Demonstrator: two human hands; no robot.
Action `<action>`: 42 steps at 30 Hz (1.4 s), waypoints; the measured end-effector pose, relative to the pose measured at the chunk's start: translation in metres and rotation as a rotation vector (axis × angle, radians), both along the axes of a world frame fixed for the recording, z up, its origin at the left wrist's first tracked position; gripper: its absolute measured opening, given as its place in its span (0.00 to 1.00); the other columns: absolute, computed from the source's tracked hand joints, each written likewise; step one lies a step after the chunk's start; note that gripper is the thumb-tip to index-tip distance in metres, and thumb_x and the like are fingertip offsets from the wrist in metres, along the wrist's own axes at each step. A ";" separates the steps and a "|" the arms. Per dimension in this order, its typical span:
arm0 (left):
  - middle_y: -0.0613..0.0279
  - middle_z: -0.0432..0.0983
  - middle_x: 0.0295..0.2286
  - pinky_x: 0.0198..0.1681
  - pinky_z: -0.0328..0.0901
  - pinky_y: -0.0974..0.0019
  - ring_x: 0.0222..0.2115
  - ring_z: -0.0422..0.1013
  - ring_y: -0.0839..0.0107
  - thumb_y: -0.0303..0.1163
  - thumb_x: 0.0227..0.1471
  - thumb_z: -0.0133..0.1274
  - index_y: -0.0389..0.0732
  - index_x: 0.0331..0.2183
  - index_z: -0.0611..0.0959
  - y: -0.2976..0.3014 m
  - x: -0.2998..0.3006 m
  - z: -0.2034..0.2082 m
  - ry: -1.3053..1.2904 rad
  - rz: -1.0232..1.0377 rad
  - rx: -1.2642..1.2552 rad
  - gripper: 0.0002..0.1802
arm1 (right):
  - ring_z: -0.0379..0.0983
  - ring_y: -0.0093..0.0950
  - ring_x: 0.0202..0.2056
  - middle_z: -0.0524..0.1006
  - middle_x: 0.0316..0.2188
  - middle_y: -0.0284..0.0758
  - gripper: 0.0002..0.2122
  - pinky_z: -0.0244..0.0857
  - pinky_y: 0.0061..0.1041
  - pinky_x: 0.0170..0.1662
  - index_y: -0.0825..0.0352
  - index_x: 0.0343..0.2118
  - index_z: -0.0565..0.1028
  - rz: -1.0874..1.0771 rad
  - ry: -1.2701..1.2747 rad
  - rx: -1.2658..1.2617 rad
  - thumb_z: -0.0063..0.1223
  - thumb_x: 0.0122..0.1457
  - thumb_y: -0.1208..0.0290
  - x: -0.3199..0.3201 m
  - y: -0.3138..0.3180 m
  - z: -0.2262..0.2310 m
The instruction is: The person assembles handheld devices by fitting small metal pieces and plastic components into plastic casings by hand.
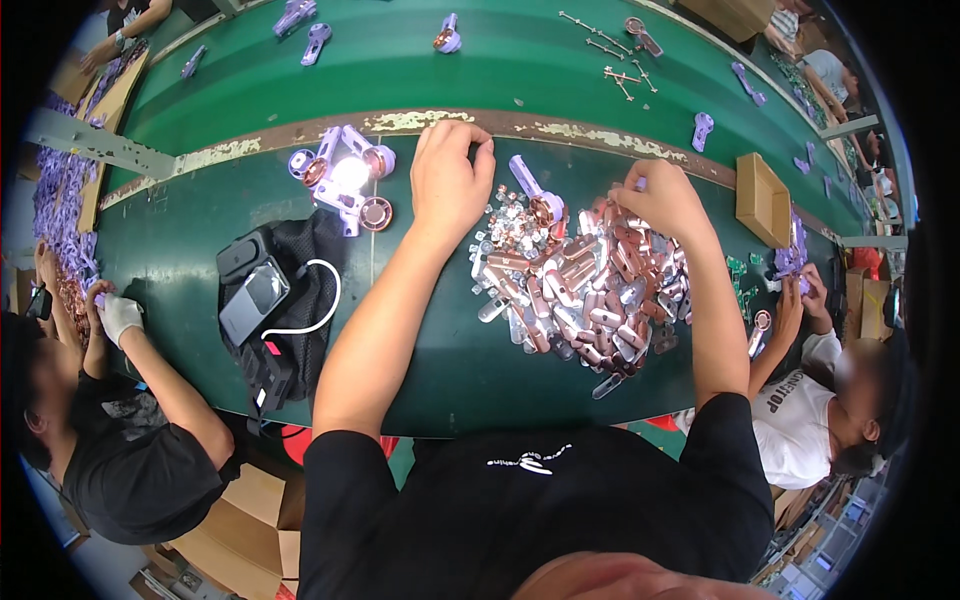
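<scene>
My left hand (452,178) is curled by the worn rail at the table's far edge; whatever its fingers hold, if anything, is hidden. My right hand (664,200) is closed in a pinch above the far right of a parts pile, with a small purple piece (641,184) showing at its fingertips. The pile holds many rose-brown elongated covers (605,317) and small clear pieces (510,222). Between my hands, a purple handheld fan (540,192) lies against the pile's far side. Several purple fans (348,210) with copper-coloured heads cluster left of my left hand, around a bright glare.
A black bag (318,240) carries a grey power bank (254,300) and white cable. Beyond the rail (590,138), a green conveyor (380,70) bears scattered fans and metallic strips. An open cardboard box (762,200) stands right, near green circuit boards (738,285). Co-workers sit on both sides.
</scene>
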State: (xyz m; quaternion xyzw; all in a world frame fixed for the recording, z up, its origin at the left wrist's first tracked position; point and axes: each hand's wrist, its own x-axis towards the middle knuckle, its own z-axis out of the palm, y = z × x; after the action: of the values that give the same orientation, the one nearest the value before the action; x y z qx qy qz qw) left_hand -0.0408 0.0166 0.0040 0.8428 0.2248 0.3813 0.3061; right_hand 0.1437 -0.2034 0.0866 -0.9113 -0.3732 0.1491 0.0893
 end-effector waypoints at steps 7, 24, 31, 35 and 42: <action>0.58 0.79 0.32 0.42 0.69 0.56 0.37 0.75 0.56 0.28 0.53 0.60 0.39 0.32 0.83 0.003 -0.001 0.003 -0.021 -0.015 -0.051 0.04 | 0.74 0.19 0.28 0.79 0.24 0.31 0.08 0.69 0.24 0.33 0.70 0.27 0.77 -0.016 0.288 0.172 0.65 0.56 0.73 0.010 0.001 0.004; 0.48 0.84 0.38 0.39 0.77 0.71 0.35 0.82 0.68 0.25 0.63 0.56 0.30 0.53 0.74 -0.035 -0.002 0.067 -0.181 -0.516 -1.273 0.19 | 0.76 0.32 0.34 0.75 0.31 0.35 0.09 0.71 0.29 0.36 0.65 0.36 0.83 0.378 -0.032 0.813 0.67 0.51 0.81 -0.065 0.022 0.036; 0.51 0.83 0.42 0.41 0.76 0.70 0.39 0.81 0.68 0.20 0.64 0.51 0.29 0.51 0.79 -0.021 0.001 0.064 -0.218 -0.377 -1.182 0.14 | 0.76 0.43 0.36 0.77 0.30 0.43 0.06 0.68 0.38 0.41 0.67 0.32 0.81 0.199 0.105 0.267 0.65 0.54 0.70 -0.044 0.000 -0.010; 0.51 0.82 0.42 0.41 0.76 0.70 0.40 0.81 0.67 0.20 0.64 0.50 0.28 0.50 0.80 -0.018 -0.001 0.061 -0.211 -0.366 -1.158 0.13 | 0.78 0.38 0.37 0.80 0.30 0.40 0.04 0.69 0.34 0.43 0.68 0.30 0.81 0.217 0.148 0.216 0.65 0.54 0.74 -0.052 -0.005 -0.008; 0.52 0.83 0.41 0.40 0.77 0.68 0.39 0.81 0.67 0.20 0.64 0.50 0.29 0.48 0.79 -0.024 0.003 0.055 -0.225 -0.380 -1.169 0.12 | 0.78 0.40 0.37 0.80 0.30 0.40 0.04 0.69 0.35 0.43 0.68 0.33 0.81 0.177 0.106 0.303 0.62 0.55 0.76 -0.048 -0.006 -0.009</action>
State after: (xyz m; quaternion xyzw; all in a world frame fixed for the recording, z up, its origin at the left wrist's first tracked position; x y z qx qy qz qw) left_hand -0.0377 -0.0076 0.0590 0.5157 0.2089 0.2206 0.8011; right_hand 0.0956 -0.2095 0.0773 -0.8420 -0.4650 0.1462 0.2314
